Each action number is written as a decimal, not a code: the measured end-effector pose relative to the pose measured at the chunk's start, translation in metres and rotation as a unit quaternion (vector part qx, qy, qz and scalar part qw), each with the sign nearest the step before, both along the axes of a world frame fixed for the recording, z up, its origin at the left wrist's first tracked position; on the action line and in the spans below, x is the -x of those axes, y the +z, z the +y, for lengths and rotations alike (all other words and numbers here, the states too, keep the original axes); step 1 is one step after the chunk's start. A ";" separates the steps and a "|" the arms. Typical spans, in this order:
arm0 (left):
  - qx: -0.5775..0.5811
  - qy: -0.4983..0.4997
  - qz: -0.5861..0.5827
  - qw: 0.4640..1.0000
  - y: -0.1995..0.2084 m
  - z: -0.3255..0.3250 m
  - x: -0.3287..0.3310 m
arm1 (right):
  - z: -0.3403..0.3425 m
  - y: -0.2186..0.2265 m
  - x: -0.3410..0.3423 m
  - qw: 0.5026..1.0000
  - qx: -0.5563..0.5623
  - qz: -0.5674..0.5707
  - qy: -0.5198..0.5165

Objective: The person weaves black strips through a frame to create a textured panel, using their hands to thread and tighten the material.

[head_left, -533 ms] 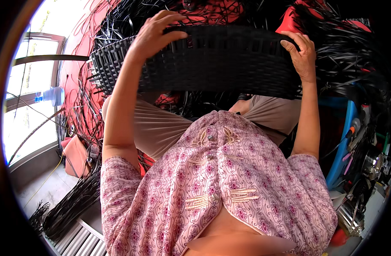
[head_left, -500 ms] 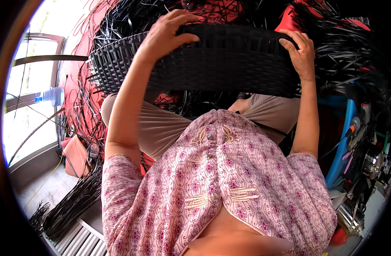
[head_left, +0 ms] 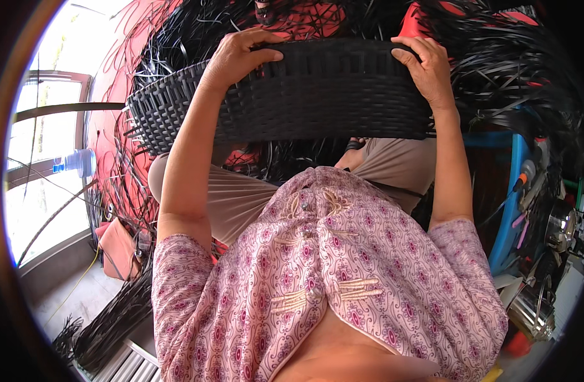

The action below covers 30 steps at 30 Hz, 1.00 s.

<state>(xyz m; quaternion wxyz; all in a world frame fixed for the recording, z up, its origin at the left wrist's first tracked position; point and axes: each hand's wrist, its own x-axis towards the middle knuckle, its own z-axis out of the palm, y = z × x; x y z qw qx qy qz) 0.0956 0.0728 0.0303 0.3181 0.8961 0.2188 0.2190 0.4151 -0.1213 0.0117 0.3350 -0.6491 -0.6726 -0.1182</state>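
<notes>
A long black woven panel (head_left: 317, 95) of flat plastic strips stands on edge across my crossed legs, its weave tighter low down and more open near the top rim. My left hand (head_left: 238, 60) grips that rim left of the middle, thumb on the near face and fingers reaching over. Toward the panel's right end, my right hand (head_left: 427, 71) holds the same rim, thumb in front and fingers over the top. Loose strip ends stick out at the left end, and one long strip (head_left: 69, 111) runs off toward the window. The panel's far face is hidden.
Black strips (head_left: 514, 76) lie in tangled heaps beyond the panel and at right, over a red surface (head_left: 314, 19). A blue tub (head_left: 508, 210), an orange-and-black tool (head_left: 525, 175) and metal pots (head_left: 537, 312) stand at right. A strip bundle (head_left: 110, 318) and pink bag (head_left: 119, 248) are at left.
My left hand has come down a little onto the rim. My right hand has slid left along the rim, closer to the left one. The panel sits slightly farther left.
</notes>
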 end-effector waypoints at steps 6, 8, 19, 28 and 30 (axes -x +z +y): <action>0.066 0.020 0.040 0.997 0.001 0.006 -0.001 | 0.007 0.014 -0.005 0.995 0.072 0.062 0.011; -0.010 0.019 0.057 0.998 0.000 0.005 -0.007 | 0.001 0.012 -0.012 0.984 0.114 0.129 0.036; -0.132 -0.009 -0.014 0.991 0.002 -0.062 -0.099 | -0.014 0.006 -0.032 0.974 0.136 0.177 0.046; -0.054 -0.008 -0.045 0.998 0.002 -0.064 -0.110 | -0.003 -0.019 -0.026 0.999 -0.036 0.038 -0.012; -0.126 -0.021 -0.063 0.990 -0.001 -0.060 -0.114 | -0.018 -0.016 -0.025 0.980 -0.189 -0.009 -0.059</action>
